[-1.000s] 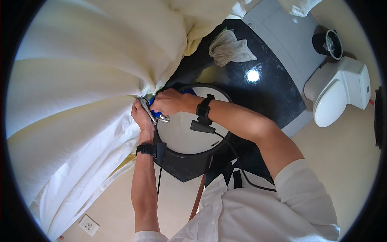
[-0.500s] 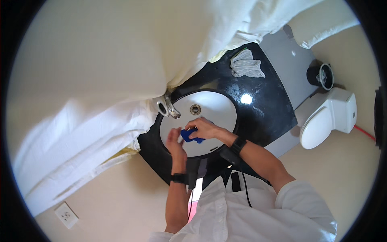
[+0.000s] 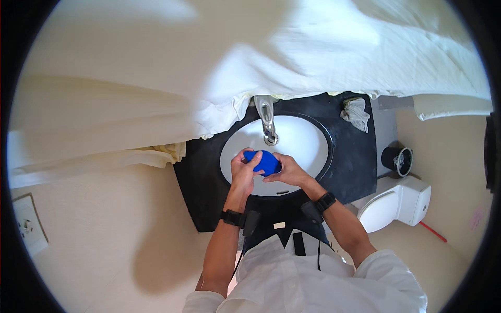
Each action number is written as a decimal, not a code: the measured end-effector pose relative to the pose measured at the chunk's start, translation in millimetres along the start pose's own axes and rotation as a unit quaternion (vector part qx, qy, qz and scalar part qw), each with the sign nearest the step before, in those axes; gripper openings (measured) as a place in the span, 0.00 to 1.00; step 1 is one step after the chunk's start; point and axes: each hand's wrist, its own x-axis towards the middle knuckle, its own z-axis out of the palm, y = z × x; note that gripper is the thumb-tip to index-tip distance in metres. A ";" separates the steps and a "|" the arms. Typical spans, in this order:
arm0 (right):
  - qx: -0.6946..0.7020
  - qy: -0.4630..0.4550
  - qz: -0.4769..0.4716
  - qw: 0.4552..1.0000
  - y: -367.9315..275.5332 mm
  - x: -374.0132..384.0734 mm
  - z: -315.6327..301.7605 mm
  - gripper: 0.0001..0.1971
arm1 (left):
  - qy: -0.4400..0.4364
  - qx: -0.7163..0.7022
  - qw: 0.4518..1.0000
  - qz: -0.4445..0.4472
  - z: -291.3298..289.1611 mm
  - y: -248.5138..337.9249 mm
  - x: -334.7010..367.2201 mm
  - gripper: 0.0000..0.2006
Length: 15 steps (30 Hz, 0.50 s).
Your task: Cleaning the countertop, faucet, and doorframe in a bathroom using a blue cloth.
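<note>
Over the near part of the white oval sink [image 3: 307, 138], I hold a bunched blue cloth [image 3: 269, 164] between both hands. My left hand [image 3: 242, 175] grips its left side, with the thumb laid across the top. On the other side, my right hand [image 3: 289, 171] has its fingers closed on the cloth's right edge, some of them hidden behind it. Just beyond the hands, the metal faucet [image 3: 264, 110] reaches out over the drain [image 3: 271, 140]. No water can be seen running.
A black countertop [image 3: 352, 161] surrounds the sink. Crumpled grey-white cloth [image 3: 356, 115] lies at its far right. White fabric [image 3: 313, 68] hangs along the back. To the right are a black bin [image 3: 392, 157] and a white toilet [image 3: 379, 211]; a wall socket [image 3: 28, 225] is at far left.
My view has turned, so the sink now sits squarely ahead. My left hand, loosely beside the blue cloth before, now grips it together with my right. The cloth shows a broader, rounder face.
</note>
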 end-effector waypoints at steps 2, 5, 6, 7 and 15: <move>0.095 0.003 0.061 0.994 -2.0 1.5 -10.0 0.23 | 0.005 -0.031 0.999 0.009 -7.8 8.2 12.3 0.17; 0.164 -0.014 0.090 0.982 -16.1 6.2 -38.8 0.18 | 0.026 -0.080 0.996 0.013 -16.5 11.4 30.9 0.18; 0.134 -0.010 0.106 0.985 -19.1 13.4 -51.4 0.17 | 0.027 -0.085 0.996 0.014 -17.4 13.7 39.7 0.18; 0.107 0.007 0.129 0.986 -24.5 21.7 -64.8 0.16 | 0.025 -0.091 0.995 0.025 -17.1 18.3 48.5 0.17; 0.108 0.090 0.012 0.990 -34.2 94.9 -110.4 0.12 | -0.002 -0.039 0.991 0.131 -12.2 30.0 105.0 0.10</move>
